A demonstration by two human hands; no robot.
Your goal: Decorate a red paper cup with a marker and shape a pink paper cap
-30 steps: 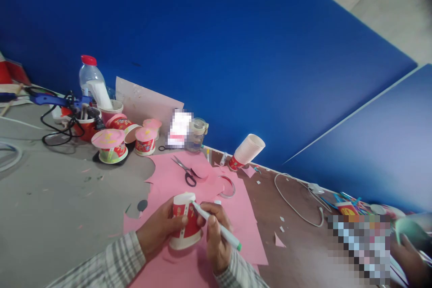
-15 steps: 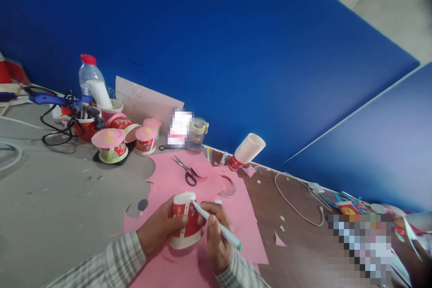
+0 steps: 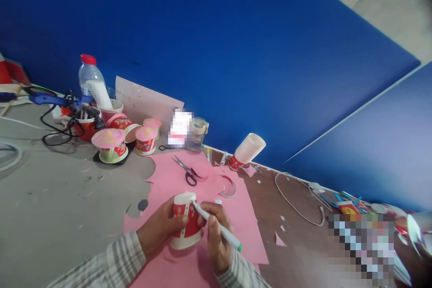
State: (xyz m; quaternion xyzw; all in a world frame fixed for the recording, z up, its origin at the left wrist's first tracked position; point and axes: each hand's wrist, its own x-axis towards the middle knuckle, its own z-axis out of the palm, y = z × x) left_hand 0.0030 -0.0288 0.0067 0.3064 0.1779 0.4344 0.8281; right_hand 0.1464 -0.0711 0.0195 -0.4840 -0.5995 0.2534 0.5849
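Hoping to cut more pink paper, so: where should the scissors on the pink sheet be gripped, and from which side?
Probably the black handle loops. The scissors lie flat on the pink sheet, loops nearest the person, blades pointing away to the left. Come from the near side, past the paper cup in the left hand; the right hand holds a marker, so free it first.
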